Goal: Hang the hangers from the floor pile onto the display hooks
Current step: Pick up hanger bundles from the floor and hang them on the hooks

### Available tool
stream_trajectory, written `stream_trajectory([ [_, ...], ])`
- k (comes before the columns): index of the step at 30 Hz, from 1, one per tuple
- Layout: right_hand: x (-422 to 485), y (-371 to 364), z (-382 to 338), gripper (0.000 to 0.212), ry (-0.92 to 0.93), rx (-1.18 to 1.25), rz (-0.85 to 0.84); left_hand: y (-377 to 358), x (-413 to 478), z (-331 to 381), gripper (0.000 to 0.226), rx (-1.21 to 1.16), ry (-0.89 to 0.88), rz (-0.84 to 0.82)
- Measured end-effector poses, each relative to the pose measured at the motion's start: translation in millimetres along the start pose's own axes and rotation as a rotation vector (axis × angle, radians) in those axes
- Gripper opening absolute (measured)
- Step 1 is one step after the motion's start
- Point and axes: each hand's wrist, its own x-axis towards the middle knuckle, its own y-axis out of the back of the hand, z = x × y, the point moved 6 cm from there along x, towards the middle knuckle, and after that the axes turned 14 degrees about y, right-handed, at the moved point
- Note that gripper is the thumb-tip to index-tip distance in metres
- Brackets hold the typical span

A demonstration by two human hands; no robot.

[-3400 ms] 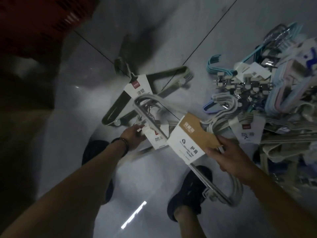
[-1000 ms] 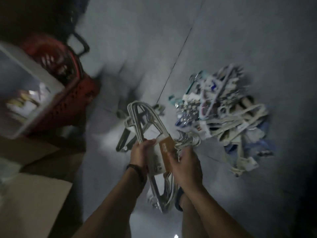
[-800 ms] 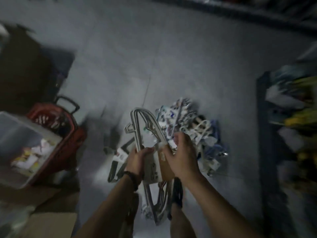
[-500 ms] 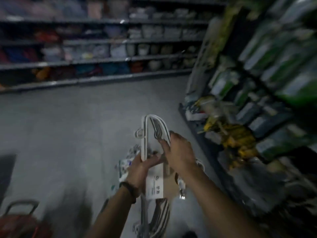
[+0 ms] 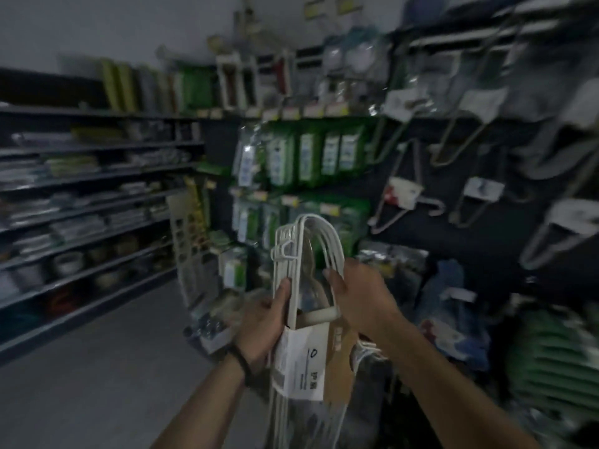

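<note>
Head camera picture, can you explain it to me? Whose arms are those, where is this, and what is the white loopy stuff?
There is no machine here. A person wears a camera on their head, so you see what they see: their own two arms reaching forward. The place is a shop aisle, and the picture is rather dark and blurry. The left hand, with a dark wristband, and the right hand both grip a bundle of white hangers. It is stood on end and wrapped in a paper label. On the left are shelves full of goods above a grey floor. On the dark wall to the right, other hangers are on display. That is probably where this bundle goes.
</note>
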Motion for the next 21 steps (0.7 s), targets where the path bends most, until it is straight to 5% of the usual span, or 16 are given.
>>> stream_trajectory([
  [9,-55.5,216.2,169.4,0.026,-0.200,-0.216,0.279,-240.6,61.3,105.4,0.066,-0.014,-0.154,-0.036],
  [17,-60.2,361.8,247.8,0.016,-0.269,-0.530,0.296,-346.2,101.2,233.1,0.013,0.235,-0.831,0.026],
  [21,-34.6,418.3,267.7,0.014,-0.275,-0.669,0.322,-379.4,124.9,294.6,0.022,0.364,-1.061,-0.121],
])
